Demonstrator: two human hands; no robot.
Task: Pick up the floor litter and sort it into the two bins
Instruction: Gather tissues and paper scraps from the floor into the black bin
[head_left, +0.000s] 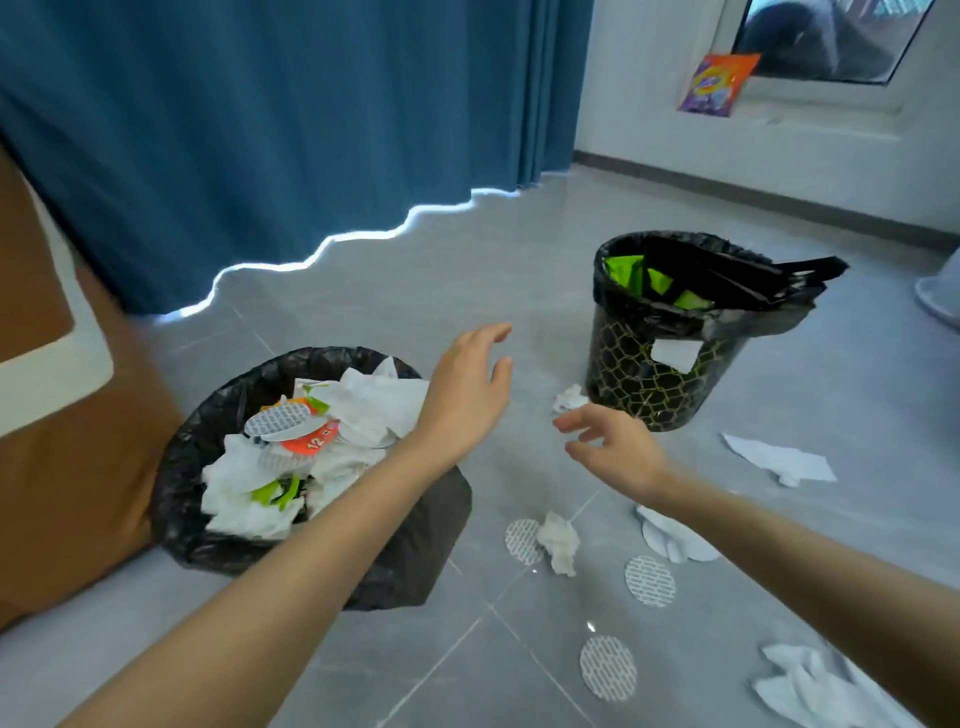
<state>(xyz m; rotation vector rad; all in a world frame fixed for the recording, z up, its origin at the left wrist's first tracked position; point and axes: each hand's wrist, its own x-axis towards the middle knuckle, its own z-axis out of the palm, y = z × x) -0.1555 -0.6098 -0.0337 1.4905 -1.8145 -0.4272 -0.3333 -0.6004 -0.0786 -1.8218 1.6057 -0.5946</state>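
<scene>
Empty, fingers relaxed: left hand (467, 395) by the right rim of the near bin (176, 467). Empty as well, fingers loosely spread: right hand (613, 447), just short of a crumpled tissue (569, 397) at the foot of the far bin (649, 384). Near bin heaped with tissues and seals, far bin holding green wrappers. On the floor (441, 270), closer in: 3 round foil seals (649, 581), a tissue wad (561, 540), a paper sheet (779, 460).
</scene>
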